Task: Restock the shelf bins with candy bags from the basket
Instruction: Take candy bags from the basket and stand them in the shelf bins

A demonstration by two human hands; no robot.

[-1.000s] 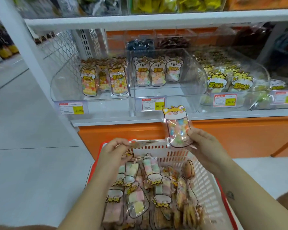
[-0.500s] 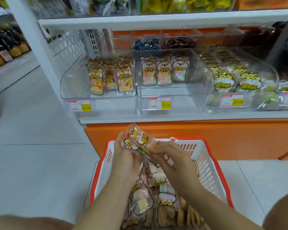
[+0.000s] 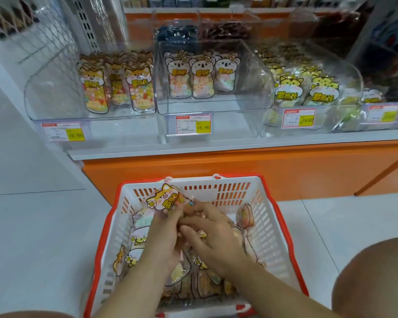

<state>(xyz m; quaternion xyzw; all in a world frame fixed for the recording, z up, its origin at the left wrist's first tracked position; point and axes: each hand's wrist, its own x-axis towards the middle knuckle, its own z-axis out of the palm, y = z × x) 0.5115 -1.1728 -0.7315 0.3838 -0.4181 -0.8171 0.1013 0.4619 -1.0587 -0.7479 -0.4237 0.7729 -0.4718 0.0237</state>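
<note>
Left hand (image 3: pixel 163 239): we see its fingers clasped round one candy bag (image 3: pixel 167 199), lower centre, above the basket (image 3: pixel 239 191).
Right hand (image 3: pixel 216 239): fingers meet that bag; grip unclear.
Risk: we judge the slick film may slip between two hands.
Counts: three koala bags (image 3: pixel 202 79) in centre bin (image 3: pixel 251 99); four price tags (image 3: pixel 193 124).

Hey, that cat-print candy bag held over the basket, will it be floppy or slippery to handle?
Probably floppy: the cat-print bag is thin film gripped by the left hand. Likely light; matching bags in the left bin show small loose candies. Possibly slippery, since the film looks glossy.
</note>
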